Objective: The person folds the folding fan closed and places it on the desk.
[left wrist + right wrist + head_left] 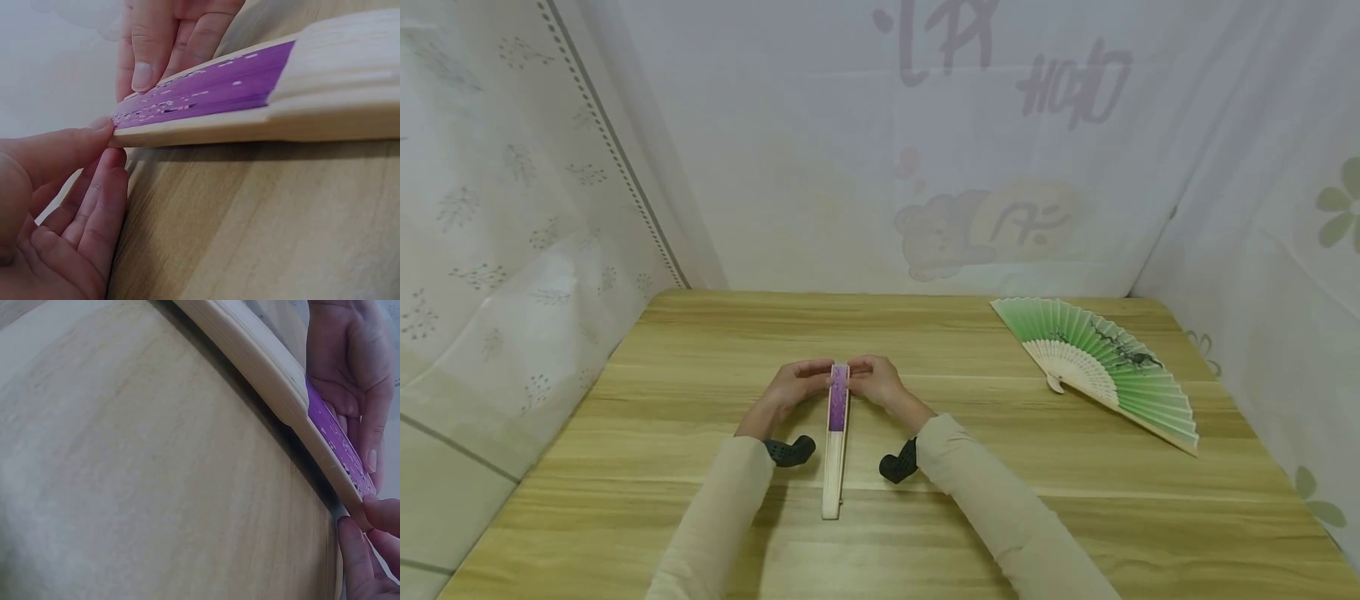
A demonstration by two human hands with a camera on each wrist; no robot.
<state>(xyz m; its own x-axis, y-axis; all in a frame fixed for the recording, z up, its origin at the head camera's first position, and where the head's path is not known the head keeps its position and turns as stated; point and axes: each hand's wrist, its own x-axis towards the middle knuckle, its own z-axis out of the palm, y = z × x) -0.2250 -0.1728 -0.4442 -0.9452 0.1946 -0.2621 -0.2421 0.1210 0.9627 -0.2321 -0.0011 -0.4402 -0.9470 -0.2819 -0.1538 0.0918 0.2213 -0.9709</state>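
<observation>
A folded hand fan (837,442) with purple printed cloth and pale wooden ribs lies lengthwise in front of me, its purple end pointing away. My left hand (790,387) pinches the left edge of that far end, thumb at the top edge and fingers lower down, as the left wrist view shows. From the opposite side, my right hand (877,383) grips the same end between thumb and fingers. Close up, the purple cloth (206,90) sits between the two outer wooden sticks. In the right wrist view, the right fingertips (353,540) are at the fan's tip.
An open green fan (1093,350) with a dark branch print lies spread at the right rear of the wooden table (700,333). White printed curtains (805,150) hang behind and on both sides. A black wrist device (790,452) is on each arm.
</observation>
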